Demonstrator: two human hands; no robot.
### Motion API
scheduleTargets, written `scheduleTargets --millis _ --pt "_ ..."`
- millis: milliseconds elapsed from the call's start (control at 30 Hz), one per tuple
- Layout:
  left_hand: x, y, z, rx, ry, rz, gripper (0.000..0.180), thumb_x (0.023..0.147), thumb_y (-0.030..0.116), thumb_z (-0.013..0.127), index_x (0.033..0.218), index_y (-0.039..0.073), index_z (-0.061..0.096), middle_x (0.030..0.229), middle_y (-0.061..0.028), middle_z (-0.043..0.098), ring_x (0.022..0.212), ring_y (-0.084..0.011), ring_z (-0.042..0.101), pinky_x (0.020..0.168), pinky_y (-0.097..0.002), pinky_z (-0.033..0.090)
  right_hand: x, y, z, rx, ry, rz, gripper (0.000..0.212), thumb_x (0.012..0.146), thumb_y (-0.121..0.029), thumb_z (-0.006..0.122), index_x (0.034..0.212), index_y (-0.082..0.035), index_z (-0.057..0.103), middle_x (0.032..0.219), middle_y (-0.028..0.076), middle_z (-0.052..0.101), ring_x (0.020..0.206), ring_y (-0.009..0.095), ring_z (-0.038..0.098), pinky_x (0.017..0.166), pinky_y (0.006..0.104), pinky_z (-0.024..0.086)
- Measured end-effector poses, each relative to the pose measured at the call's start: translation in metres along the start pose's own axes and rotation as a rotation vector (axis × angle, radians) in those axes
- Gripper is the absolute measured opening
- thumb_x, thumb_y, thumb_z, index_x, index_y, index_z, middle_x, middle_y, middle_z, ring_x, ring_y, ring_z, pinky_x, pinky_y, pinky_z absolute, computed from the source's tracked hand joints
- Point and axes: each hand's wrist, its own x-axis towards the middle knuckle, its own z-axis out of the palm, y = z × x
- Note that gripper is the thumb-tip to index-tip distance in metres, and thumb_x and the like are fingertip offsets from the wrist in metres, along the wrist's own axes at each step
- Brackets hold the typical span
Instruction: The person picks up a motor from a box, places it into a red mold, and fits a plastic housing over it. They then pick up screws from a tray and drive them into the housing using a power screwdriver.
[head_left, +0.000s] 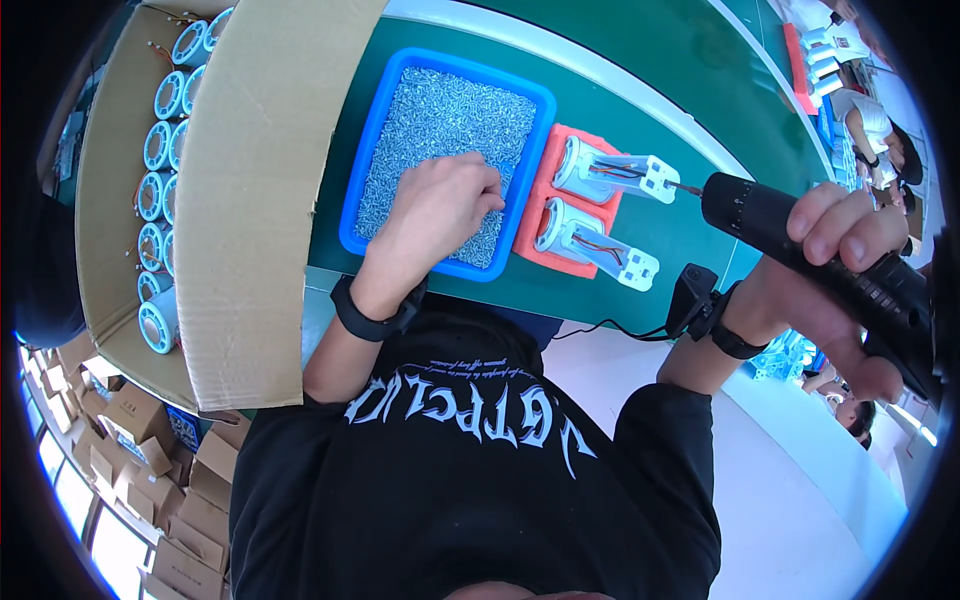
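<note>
My left hand [447, 202] is over a blue tray [370, 150] full of small silvery screws [465, 105]. Its fingers are curled together down at the screws, and what they pinch is hidden. My right hand [835, 260] is wrapped round a black electric screwdriver [770, 215]. The driver's thin bit points left, its tip at or close by the end of a white bracket on the farther cylindrical housing [580, 168]; contact cannot be made out. A second such housing [565, 228] lies nearer me. Both rest in a red foam holder [540, 190], with dark and red wires along their brackets.
At left stands an open cardboard box [262, 200] holding several white-and-blue cylinders [157, 325]. A green tabletop [440, 25] lies beneath the tray. Stacked cartons [140, 420] fill the lower left. Other people [880, 140] sit at the far right, near another red holder [797, 70].
</note>
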Motion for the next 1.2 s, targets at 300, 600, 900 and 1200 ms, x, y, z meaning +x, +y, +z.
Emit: scheduleTargets --millis 300,600,900,1200 --pt "0.005 0.018 -0.012 -0.247 0.071 0.024 0.010 0.073 0.006 0.065 0.082 0.003 0.069 0.067 -0.0138 0.065 0.064 -0.0283 0.066 0.065 -0.0349 0.053 0.009 0.002 0.002 0.030 -0.109 0.036 0.088 0.051 -0.085 0.061 0.076 -0.001 0.048 0.078 0.004 0.046 0.061 0.015 0.050 0.054 0.0298 0.041" --pt "0.046 0.044 0.013 -0.638 0.329 0.122 0.014 0.076 -0.003 0.066 0.089 0.001 0.068 0.084 -0.0081 0.069 0.078 -0.0151 0.067 0.071 -0.0271 0.054 0.013 0.011 -0.018 0.130 -0.230 -0.018 0.092 0.057 -0.080 0.064 0.097 0.002 0.051 0.084 0.010 0.052 0.068 0.020 0.054 0.062 0.0325 0.045" --pt "0.053 0.041 0.041 -0.784 0.325 0.101 0.017 0.077 -0.006 0.062 0.092 0.001 0.065 0.079 -0.0122 0.068 0.072 -0.0210 0.067 0.063 -0.0292 0.053 -0.003 0.012 0.001 -0.002 0.016 -0.120 0.083 0.054 -0.085 0.059 0.075 -0.006 0.049 0.072 0.001 0.046 0.057 0.013 0.051 0.054 0.0277 0.041" --pt "0.048 0.039 0.034 -0.736 0.311 0.159 0.015 0.080 -0.004 0.063 0.093 0.000 0.069 0.089 -0.0098 0.068 0.083 -0.0159 0.066 0.072 -0.0265 0.052 -0.008 -0.022 -0.022 0.105 0.102 -0.119 0.074 0.052 -0.079 0.068 0.067 -0.009 0.050 0.066 -0.001 0.050 0.055 0.012 0.053 0.054 0.0254 0.041"
